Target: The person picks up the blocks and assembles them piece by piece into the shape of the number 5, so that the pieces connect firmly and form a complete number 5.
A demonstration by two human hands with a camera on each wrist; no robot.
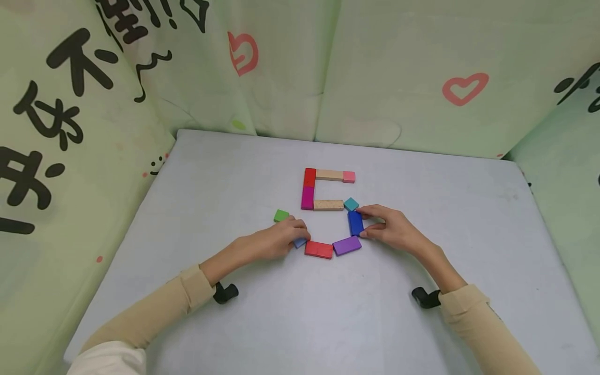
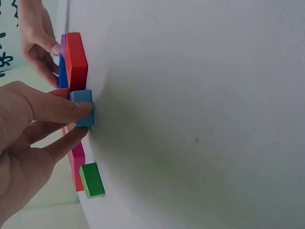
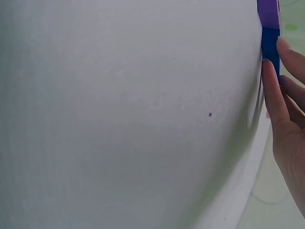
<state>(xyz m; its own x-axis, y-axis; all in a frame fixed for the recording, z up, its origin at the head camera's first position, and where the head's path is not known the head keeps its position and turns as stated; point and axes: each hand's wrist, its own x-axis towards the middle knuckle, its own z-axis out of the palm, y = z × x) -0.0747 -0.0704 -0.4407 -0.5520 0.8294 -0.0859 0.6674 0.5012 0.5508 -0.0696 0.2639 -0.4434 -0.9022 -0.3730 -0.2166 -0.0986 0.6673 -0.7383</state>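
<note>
Between thumb and fingers, my left hand (image 1: 281,238) pinches a light blue block (image 2: 83,108), which sits at the left end of a red block (image 1: 319,249). My right hand (image 1: 392,227) holds a dark blue block (image 1: 355,223) by its two ends, thumb near the purple block (image 1: 347,246) and a finger near the teal block (image 1: 351,204). Just beyond my left hand lies a green block (image 1: 281,215), apart from the others. In the left wrist view, the red block (image 2: 76,61) stands right beside the light blue one.
Farther back, a magenta block (image 1: 307,198), a red block (image 1: 309,177), two wooden blocks (image 1: 329,175) and a pink block (image 1: 349,177) form an angular outline. All lie on a white table (image 1: 356,312). A green printed curtain (image 1: 375,78) hangs behind its far edge.
</note>
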